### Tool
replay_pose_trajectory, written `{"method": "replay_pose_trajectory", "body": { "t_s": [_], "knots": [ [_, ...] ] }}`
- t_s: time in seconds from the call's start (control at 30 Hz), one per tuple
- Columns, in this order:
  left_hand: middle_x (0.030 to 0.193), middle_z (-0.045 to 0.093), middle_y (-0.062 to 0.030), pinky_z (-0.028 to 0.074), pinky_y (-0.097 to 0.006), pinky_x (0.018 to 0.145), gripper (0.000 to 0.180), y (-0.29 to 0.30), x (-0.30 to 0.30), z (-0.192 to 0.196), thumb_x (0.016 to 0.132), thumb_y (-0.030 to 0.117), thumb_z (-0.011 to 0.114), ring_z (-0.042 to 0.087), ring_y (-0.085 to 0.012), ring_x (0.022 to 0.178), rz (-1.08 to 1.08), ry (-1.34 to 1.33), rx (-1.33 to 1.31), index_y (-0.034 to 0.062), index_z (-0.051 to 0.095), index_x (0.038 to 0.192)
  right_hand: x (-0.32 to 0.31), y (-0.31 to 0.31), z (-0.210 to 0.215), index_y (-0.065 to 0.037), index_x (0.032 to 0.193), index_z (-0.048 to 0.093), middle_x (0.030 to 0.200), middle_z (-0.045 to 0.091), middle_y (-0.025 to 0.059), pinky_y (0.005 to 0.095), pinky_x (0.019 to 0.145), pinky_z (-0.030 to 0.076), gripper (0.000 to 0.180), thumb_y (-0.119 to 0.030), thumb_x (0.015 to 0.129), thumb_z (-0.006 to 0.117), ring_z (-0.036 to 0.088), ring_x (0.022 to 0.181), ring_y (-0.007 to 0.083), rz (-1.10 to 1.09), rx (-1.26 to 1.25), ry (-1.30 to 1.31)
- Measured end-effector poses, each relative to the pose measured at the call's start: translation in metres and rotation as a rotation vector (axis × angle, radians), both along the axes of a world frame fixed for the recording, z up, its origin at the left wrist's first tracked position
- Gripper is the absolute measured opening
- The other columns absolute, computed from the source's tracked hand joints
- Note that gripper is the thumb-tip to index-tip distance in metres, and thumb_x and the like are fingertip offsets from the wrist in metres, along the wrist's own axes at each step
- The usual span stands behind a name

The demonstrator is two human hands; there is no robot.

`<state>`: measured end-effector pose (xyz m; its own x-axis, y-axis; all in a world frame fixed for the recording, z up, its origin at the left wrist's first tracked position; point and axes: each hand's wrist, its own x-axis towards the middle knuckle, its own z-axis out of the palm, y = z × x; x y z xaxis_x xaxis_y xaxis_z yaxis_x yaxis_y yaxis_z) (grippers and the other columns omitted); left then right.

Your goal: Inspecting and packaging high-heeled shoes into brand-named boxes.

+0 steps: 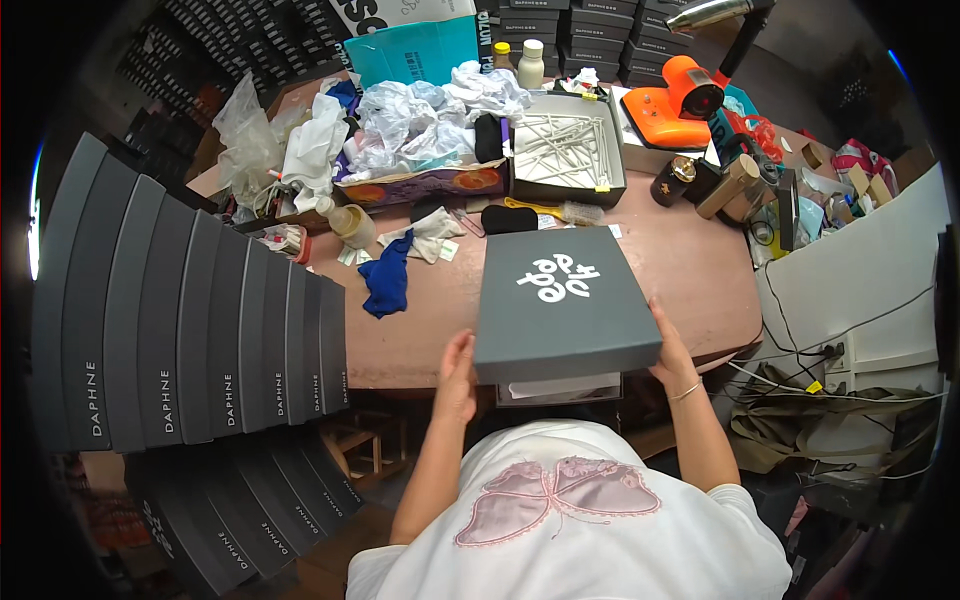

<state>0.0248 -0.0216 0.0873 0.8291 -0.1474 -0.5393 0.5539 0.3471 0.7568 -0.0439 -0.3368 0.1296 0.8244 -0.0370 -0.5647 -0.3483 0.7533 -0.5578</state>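
A dark grey lidded shoebox with white lettering on its top is between my two hands at the table's front edge. My left hand presses against its near left corner, and my right hand grips its right side. Fingers of both hands are partly hidden by the box. Just behind the box lie a black pad and a brush with a yellow handle. To its left, a crumpled blue cloth rests on the pink tabletop. Below the box, a drawer with white paper partly shows.
Tall stacks of dark shoeboxes rise at the left. Along the table's back stand a carton heaped with crumpled white paper, an open box of white sticks and an orange device. Cables hang at the right.
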Motion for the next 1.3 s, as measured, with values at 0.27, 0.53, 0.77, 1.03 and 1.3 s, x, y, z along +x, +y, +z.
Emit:
{"method": "replay_pose_trajectory", "body": {
  "t_s": [0.27,0.53,0.77,1.03,1.3],
  "knots": [
    [0.142,0.04,-0.0165,0.027,-0.039,0.109,0.079,0.113,0.039,0.065,0.083,0.035,0.069,0.037,-0.0287,0.133,-0.305,-0.549,0.276,0.0047,0.029,0.145,0.028,0.165,-0.001,-0.001,0.139,0.032,0.132,0.046,0.0192,0.0347,0.1,0.041,0.067,-0.038,0.091,0.06,0.053,0.116,0.0266,0.667,-0.649,-0.434],
    [0.132,0.046,-0.0251,0.035,-0.046,0.103,0.064,0.149,0.077,-0.007,0.082,0.009,0.064,0.044,-0.0409,0.121,-0.345,-0.598,1.659,0.0,0.037,0.139,-0.002,0.044,-0.094,-0.01,0.109,0.059,0.11,0.057,0.0111,0.0517,0.1,0.031,0.043,-0.015,0.069,0.074,0.049,0.113,0.0301,0.743,-1.909,-0.356],
    [0.136,0.041,-0.0259,0.031,-0.045,0.106,0.058,-0.014,0.023,-0.03,0.085,0.017,0.064,0.037,-0.0433,0.127,-0.579,-1.046,1.046,0.0038,0.041,0.137,-0.089,-0.053,-0.112,-0.003,0.097,0.06,0.086,0.063,0.0067,0.0326,0.071,0.053,0.023,-0.025,0.095,0.054,0.062,0.081,0.0153,-0.497,-0.453,0.341],
    [0.131,0.049,-0.0243,0.04,-0.039,0.1,0.057,-0.025,0.005,-0.08,0.082,-0.007,0.039,0.05,-0.0385,0.118,-0.401,-0.806,0.841,0.0034,0.04,0.138,0.01,0.038,-0.04,0.002,0.124,0.054,0.103,0.064,0.0204,0.0378,0.086,0.05,0.046,-0.02,0.085,0.066,0.064,0.094,0.0299,0.375,-1.42,-0.37],
    [0.133,0.047,-0.0237,0.04,-0.04,0.101,0.055,0.011,-0.006,-0.08,0.083,-0.007,0.04,0.048,-0.0381,0.12,-0.364,-0.788,0.951,0.0045,0.043,0.137,0.113,0.068,-0.119,-0.002,0.129,0.049,0.09,0.064,0.018,0.0414,0.08,0.05,0.054,-0.02,0.079,0.061,0.063,0.081,0.034,0.729,-1.832,-0.451]
  ]
}}
